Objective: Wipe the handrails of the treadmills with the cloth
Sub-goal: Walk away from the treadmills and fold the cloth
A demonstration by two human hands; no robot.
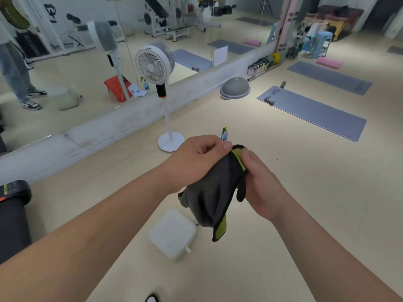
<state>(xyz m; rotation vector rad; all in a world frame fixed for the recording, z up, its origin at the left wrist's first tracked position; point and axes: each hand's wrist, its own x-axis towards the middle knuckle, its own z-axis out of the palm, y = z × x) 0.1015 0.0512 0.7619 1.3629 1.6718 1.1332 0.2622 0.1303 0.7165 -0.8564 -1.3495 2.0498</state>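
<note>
A dark grey cloth [212,197] with black edging and a yellow-green underside hangs between my hands above the floor. My left hand [196,160] grips its upper left part, fingers curled around the fabric. My right hand [259,184] pinches the top right edge, thumb on the yellow-green side. A black piece of gym equipment [13,210], perhaps part of a treadmill, shows at the left edge; no handrail is in view.
A white standing fan [156,66] stands ahead by the low ledge [130,114] under the wall mirror. A small spray bottle [224,133] stands on the floor behind my hands. A white square box [172,234] lies below the cloth. Grey mats [314,112] and a balance dome [235,87] lie right.
</note>
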